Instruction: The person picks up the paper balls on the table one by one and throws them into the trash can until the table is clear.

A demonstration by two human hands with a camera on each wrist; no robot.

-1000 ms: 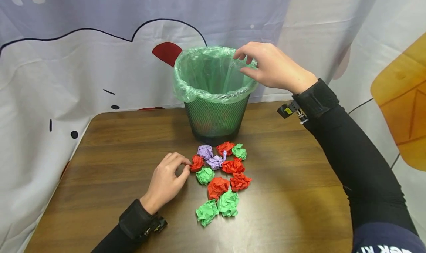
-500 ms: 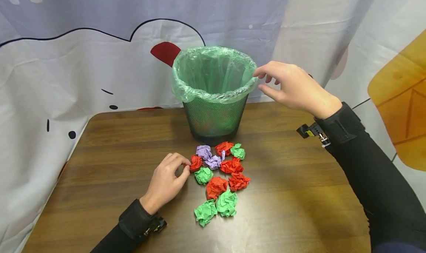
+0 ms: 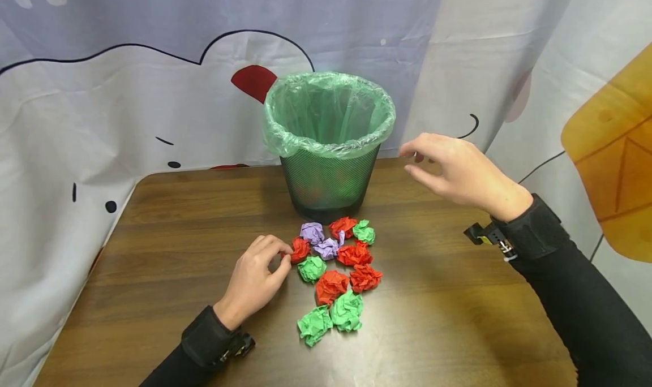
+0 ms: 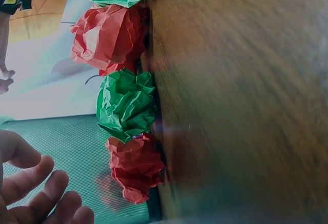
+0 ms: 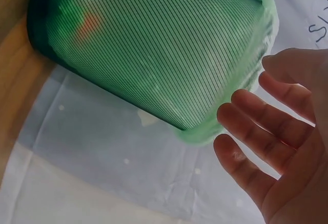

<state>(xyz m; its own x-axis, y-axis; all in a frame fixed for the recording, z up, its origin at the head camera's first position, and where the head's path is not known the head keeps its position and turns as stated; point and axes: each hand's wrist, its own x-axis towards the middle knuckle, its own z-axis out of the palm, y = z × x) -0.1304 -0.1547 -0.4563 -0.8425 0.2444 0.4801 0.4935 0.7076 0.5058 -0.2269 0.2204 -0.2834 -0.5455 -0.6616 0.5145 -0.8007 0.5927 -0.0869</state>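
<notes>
My left hand (image 3: pixel 257 279) is low over the table, fingers loosely bent, its fingertips right at a crumpled red paper ball (image 3: pixel 300 249). In the left wrist view that red paper ball (image 4: pixel 134 168) sits beyond the fingers (image 4: pixel 56 185), below a green one (image 4: pixel 126 104). To the right of the bin, my right hand (image 3: pixel 455 169) hangs in the air with relaxed fingers and nothing in it. The black mesh waste bin (image 3: pixel 328 186) wears a green plastic liner (image 3: pixel 331 147) folded over its rim. Reddish shapes show through the mesh (image 5: pixel 87 26) in the right wrist view.
Several more paper balls lie before the bin: purple (image 3: pixel 312 232), red (image 3: pixel 332 287) and green (image 3: pixel 347 312), grouped closely. They rest on a brown wooden table (image 3: pixel 193 217). A printed curtain (image 3: pixel 168 104) hangs right behind the table's back edge.
My right hand has moved from over the bin's opening to the right and down, away from the rim. The left hand and the paper balls stay where they were.
</notes>
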